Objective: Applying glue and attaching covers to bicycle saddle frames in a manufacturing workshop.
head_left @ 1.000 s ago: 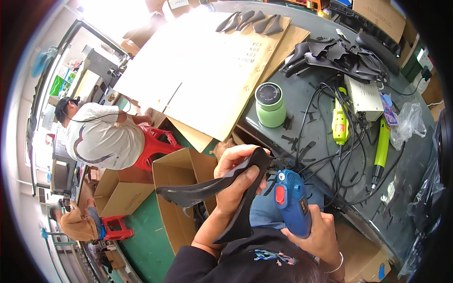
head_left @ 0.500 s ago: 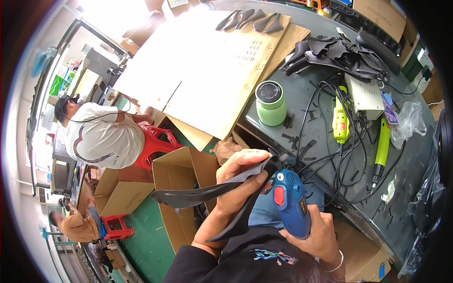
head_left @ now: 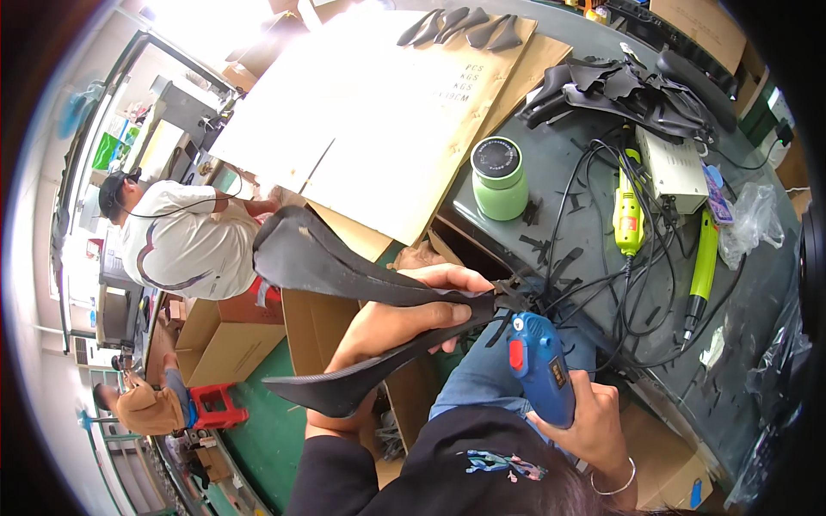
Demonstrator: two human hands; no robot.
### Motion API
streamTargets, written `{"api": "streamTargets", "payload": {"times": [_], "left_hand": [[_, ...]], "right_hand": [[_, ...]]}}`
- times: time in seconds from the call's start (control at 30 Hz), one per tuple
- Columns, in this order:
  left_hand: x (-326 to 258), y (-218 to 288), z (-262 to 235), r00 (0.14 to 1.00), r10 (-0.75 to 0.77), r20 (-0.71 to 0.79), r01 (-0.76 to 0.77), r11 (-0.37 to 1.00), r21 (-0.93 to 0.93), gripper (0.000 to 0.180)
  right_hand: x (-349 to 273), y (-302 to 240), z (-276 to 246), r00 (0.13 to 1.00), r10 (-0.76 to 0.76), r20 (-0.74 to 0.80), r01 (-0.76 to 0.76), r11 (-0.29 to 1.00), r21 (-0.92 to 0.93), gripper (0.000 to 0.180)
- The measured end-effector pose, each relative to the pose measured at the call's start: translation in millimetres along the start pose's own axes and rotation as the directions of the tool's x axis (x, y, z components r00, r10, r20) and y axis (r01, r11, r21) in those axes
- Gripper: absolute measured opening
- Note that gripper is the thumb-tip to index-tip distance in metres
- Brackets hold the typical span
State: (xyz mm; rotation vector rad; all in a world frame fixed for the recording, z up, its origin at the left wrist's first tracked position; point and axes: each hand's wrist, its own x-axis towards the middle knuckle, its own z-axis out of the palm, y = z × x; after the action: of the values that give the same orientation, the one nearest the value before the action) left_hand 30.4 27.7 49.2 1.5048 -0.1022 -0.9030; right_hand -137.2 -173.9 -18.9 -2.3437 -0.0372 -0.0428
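Observation:
My left hand (head_left: 391, 331) grips a long black curved part (head_left: 344, 275), shaped like a saddle shell, and holds it out to the left over an open cardboard box (head_left: 320, 322). My right hand (head_left: 594, 421) is closed around the handle of a blue hand tool (head_left: 538, 365) with a red button. The tool's tip meets the narrow end of the black part near the table edge.
A grey table (head_left: 594, 284) carries a green jar (head_left: 499, 176), tangled black cables (head_left: 602, 284), a yellow-green rotary tool (head_left: 628, 215), a green pen-like tool (head_left: 701, 271), black shells (head_left: 619, 86) and cardboard sheets (head_left: 379, 112). A person in white (head_left: 181, 236) sits at left near a red stool (head_left: 215, 404).
My left hand has lifted and turned the black part, so its wide end now points up and left. The blue tool has stayed at the part's narrow end.

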Motion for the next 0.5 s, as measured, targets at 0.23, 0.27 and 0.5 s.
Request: {"api": "streamTargets", "payload": {"times": [0.23,0.27,0.5], "left_hand": [[3.4,9.6,2.0,0.999,-0.054,-0.004,0.054,0.986,0.159,0.026],[4.1,10.4,2.1,0.998,-0.055,0.011,0.052,0.98,0.193,0.026],[15.8,2.6,-7.9,0.982,-0.115,0.148,0.017,0.842,0.54,0.027]], "right_hand": [[-1.4,3.3,4.2,0.997,-0.01,0.074,0.012,1.0,-0.021,0.051],[-1.1,3.4,4.2,0.996,-0.027,0.079,0.029,0.999,-0.027,0.05],[3.2,-0.8,3.3,0.993,-0.106,0.047,0.106,0.994,0.007,0.046]]}}
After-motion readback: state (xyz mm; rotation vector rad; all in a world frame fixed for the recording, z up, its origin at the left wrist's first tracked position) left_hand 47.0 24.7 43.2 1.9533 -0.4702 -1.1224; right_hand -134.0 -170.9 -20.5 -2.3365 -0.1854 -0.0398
